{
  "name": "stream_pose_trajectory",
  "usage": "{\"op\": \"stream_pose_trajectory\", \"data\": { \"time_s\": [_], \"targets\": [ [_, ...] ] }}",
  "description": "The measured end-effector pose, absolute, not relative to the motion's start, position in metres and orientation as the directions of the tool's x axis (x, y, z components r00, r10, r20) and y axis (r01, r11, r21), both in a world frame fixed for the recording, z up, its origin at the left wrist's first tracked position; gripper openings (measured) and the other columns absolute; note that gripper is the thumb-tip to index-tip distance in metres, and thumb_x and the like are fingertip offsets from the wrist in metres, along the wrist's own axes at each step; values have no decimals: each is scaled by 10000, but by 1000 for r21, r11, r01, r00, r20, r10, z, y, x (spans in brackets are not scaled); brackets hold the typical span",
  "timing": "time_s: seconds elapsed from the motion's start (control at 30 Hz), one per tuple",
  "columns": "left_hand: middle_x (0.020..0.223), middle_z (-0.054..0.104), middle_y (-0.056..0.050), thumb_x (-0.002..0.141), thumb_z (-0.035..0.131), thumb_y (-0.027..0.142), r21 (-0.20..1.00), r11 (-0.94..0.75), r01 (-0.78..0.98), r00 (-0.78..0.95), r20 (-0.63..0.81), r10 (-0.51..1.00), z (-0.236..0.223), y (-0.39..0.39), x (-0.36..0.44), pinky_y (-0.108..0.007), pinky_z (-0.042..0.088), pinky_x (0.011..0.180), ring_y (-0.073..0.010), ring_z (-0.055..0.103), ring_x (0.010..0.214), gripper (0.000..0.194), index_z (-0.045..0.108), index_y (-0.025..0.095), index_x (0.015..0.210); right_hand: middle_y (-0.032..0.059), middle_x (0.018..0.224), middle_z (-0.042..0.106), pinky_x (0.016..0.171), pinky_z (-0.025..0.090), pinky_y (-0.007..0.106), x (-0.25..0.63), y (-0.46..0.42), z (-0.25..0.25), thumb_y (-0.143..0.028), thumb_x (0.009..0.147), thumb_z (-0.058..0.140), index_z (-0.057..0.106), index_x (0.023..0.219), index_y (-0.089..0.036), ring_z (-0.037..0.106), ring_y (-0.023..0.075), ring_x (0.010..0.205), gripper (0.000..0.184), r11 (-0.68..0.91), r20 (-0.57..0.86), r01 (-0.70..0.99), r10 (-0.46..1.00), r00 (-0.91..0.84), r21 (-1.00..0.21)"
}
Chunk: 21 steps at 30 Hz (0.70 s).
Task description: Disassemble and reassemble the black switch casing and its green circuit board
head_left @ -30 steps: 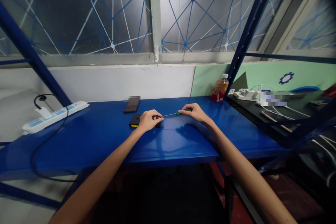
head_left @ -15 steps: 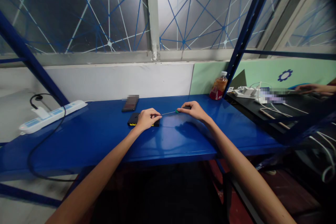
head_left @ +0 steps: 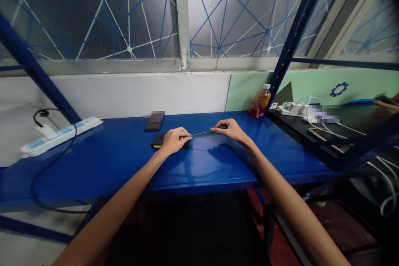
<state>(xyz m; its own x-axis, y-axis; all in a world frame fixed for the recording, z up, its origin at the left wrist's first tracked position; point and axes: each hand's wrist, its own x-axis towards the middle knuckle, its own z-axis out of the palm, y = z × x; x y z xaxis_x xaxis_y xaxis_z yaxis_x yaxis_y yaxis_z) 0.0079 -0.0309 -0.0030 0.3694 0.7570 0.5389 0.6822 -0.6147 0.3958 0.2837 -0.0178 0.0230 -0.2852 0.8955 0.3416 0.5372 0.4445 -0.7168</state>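
My right hand (head_left: 233, 130) is closed round the dark-and-green handle of a thin screwdriver (head_left: 201, 134), whose metal shaft points left. At the shaft's far end, the fingers of my left hand (head_left: 173, 139) are pinched together round the tip; whether a screw is there too is hidden. Under my left hand lies a flat black box (head_left: 157, 139) with yellow along its front edge, like a router with ports. The hand covers much of its right part.
Behind the box lies a phone (head_left: 155, 121) on the blue table (head_left: 124, 166). A bottle of red drink (head_left: 260, 102) stands at the back right. To the left is a white power strip (head_left: 62, 137) with a black cable. Another person's hand (head_left: 386, 106) shows over the black table at right.
My hands and the screwdriver hold nearly the same position. At far right, the other person's hand has drawn back toward the edge of the view, and more of a blue object shows.
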Motion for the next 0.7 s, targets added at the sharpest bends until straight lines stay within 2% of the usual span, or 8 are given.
{"op": "stream_pose_trajectory", "data": {
  "time_s": [0.13,0.23,0.33,0.47,0.53,0.63,0.7],
  "targets": [
    [889,714,-13,836,648,339,383,-616,689,388,523,759,-1,-32,8,-248,416,613,-129,586,636,149,764,247,855,23,626,627,537,340,254,283,-17,22,-615,701,666,735,731,-148,491,134,585,473,439,338,533,898,-282,-723],
    [930,708,-16,815,656,353,388,-625,678,423,489,763,2,-31,4,-244,419,592,-133,579,634,216,741,269,995,20,619,613,528,334,250,284,-17,22,-617,696,669,732,731,-143,477,129,577,480,427,322,530,903,-284,-732],
    [911,702,-37,846,595,351,436,-619,653,440,447,779,6,-31,-2,-243,431,583,-146,593,654,305,696,255,1118,13,605,590,514,318,244,285,-19,24,-618,694,670,726,708,-141,455,118,564,481,417,278,530,904,-324,-738],
    [1102,677,-58,800,655,409,484,-654,581,533,381,756,17,-35,-8,-272,487,720,-183,634,835,327,708,254,1084,8,588,578,492,297,244,286,-21,26,-617,701,662,724,706,-143,424,104,530,478,397,205,535,901,-382,-746],
    [1192,645,-62,742,717,428,492,-677,547,610,321,725,23,-36,-12,-300,490,820,-220,618,991,421,688,277,1134,1,574,566,487,291,244,285,-22,27,-611,699,668,723,703,-145,406,97,515,470,387,184,534,901,-394,-752],
    [1245,621,-72,691,762,413,445,-690,570,632,298,715,27,-34,-19,-356,466,915,-253,564,1115,533,652,302,1200,-10,549,536,479,280,242,283,-23,26,-600,694,679,723,702,-143,381,89,499,459,376,167,541,903,-396,-752],
    [1250,621,-72,686,766,408,391,-686,613,623,295,725,27,-31,-23,-397,446,944,-267,550,1127,508,667,311,1175,-14,537,521,474,273,242,282,-23,26,-598,697,678,725,709,-142,371,87,492,459,378,159,549,901,-404,-745]
  ]
}}
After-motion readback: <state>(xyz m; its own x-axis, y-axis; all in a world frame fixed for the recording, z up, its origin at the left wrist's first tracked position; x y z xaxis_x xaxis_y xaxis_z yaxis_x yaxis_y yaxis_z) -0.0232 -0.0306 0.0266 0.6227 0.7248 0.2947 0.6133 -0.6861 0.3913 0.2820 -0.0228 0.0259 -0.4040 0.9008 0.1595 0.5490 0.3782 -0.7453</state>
